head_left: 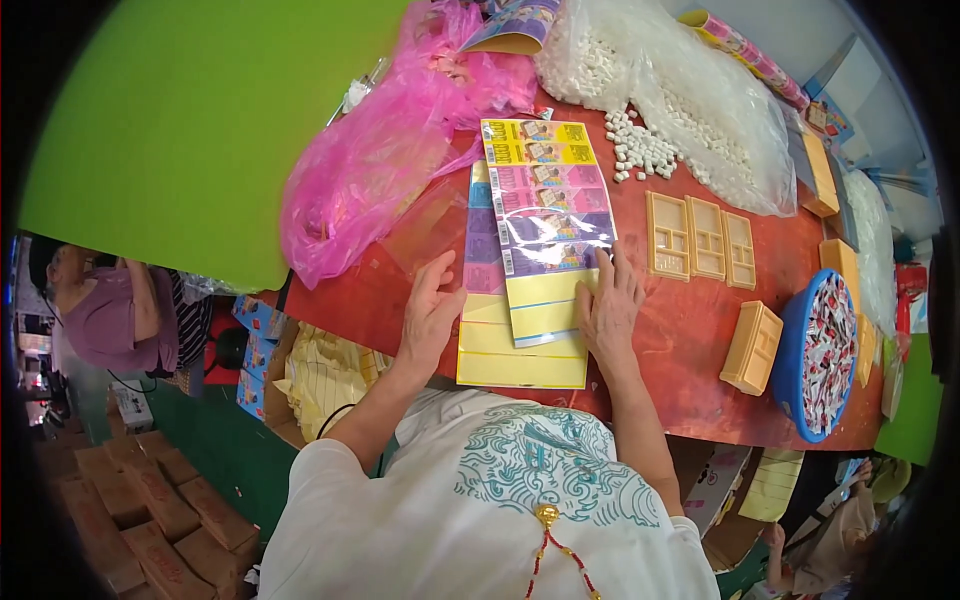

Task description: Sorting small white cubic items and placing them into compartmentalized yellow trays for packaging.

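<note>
Two sticker sheets lie overlapped before me on the red table. The upper sheet (553, 200) has yellow, pink and purple printed labels, with several peeled yellow backing strips at its near end. It lies slightly askew over the lower sheet (480, 240), whose blue, purple and pink labels show along the left side. My left hand (432, 312) rests beside the lower sheet's left edge, fingers loosely bent and apart, holding nothing. On the right edge of the upper sheet lies my right hand (612, 308), its fingers stretched out and touching the paper.
Pink plastic bags (360, 180) sit at the far left of the red table (670, 350). Small white pieces (640, 148) spill from a clear bag (715, 110). Three tan divided trays (705, 238) lie right, near a tan box (751, 347) and a blue basin (788, 375) of small packets.
</note>
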Demonstrator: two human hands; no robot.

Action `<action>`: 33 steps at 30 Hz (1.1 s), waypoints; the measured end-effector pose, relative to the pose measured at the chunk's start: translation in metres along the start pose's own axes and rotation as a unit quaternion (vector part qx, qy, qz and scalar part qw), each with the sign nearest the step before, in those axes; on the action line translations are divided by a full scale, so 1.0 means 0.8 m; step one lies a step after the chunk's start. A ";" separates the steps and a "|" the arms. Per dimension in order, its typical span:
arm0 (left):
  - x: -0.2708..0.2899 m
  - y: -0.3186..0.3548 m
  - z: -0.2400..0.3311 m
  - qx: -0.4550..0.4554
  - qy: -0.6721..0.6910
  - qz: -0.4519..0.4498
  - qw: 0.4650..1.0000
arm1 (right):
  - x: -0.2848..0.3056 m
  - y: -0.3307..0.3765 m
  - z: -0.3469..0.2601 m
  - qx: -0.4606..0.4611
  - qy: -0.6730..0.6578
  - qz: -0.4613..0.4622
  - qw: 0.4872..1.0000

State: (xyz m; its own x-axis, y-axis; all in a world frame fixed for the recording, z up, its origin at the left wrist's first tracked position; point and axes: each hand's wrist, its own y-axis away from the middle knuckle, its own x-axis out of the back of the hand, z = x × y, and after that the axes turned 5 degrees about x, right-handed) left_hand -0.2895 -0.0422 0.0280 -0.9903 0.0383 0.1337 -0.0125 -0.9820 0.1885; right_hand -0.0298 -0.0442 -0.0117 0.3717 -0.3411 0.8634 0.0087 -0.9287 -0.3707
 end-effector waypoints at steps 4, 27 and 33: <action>-0.017 0.009 0.014 0.114 0.238 -0.056 0.963 | -0.001 0.003 0.004 0.047 0.054 -0.022 0.997; 0.019 0.104 0.011 0.304 0.193 -0.051 0.932 | 0.003 0.007 0.007 0.058 0.036 -0.037 0.997; 0.009 0.089 0.011 0.318 0.260 -0.062 0.909 | 0.010 0.018 0.004 0.065 0.042 -0.044 0.996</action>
State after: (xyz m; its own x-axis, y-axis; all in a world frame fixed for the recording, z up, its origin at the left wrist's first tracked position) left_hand -0.2961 -0.1102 0.0514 -0.9202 -0.1147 -0.3744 -0.2094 -0.6639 0.7179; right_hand -0.0241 -0.0595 -0.0110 0.2852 -0.2752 0.9181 0.1594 -0.9309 -0.3286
